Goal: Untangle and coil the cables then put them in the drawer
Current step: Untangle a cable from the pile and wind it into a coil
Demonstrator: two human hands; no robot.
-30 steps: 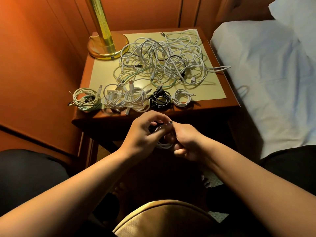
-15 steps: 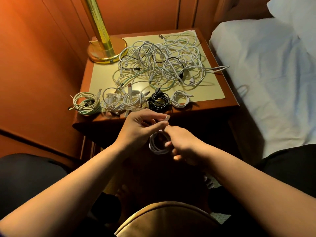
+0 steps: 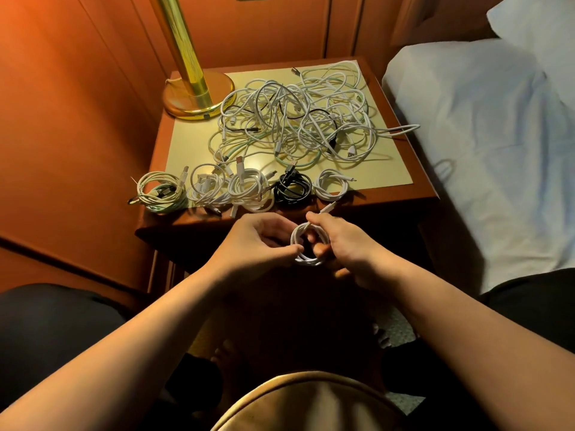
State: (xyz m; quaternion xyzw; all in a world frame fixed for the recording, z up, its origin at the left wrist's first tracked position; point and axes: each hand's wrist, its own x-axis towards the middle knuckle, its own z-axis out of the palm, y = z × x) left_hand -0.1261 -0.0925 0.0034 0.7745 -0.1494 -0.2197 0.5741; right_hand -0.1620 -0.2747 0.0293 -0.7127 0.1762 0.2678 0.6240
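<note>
A: Any containers in sight? Anything held in them?

B: Hard to tell. No drawer front distinguishable in the dark space below the nightstand. Only a wooden top with a pale yellow-green mat, carrying everything.

A: And on that mat?

B: Toward the back, a tangled pile of cables, mostly white, with a few pale green and black strands looped through. One white loop hanging past the right edge, toward the bed. Along the front edge, a row of five coils: a white-and-green coil farthest left, half off the mat; then two white coils and, overlapping; then a black coil; then a small white coil. Back left, a brass lamp base.

A: Where is the cable being worked on?

B: Held in the air just in front of the nightstand's near edge, between both hands. A white cable coil, wound into a small tight ring of several turns, its plug end sticking up toward the table.

A: Grip?

B: Left hand pinching the ring's left side between thumb and fingertips. Right hand curled round the right side, thumb and forefinger pinching the free end near the plug.
</note>
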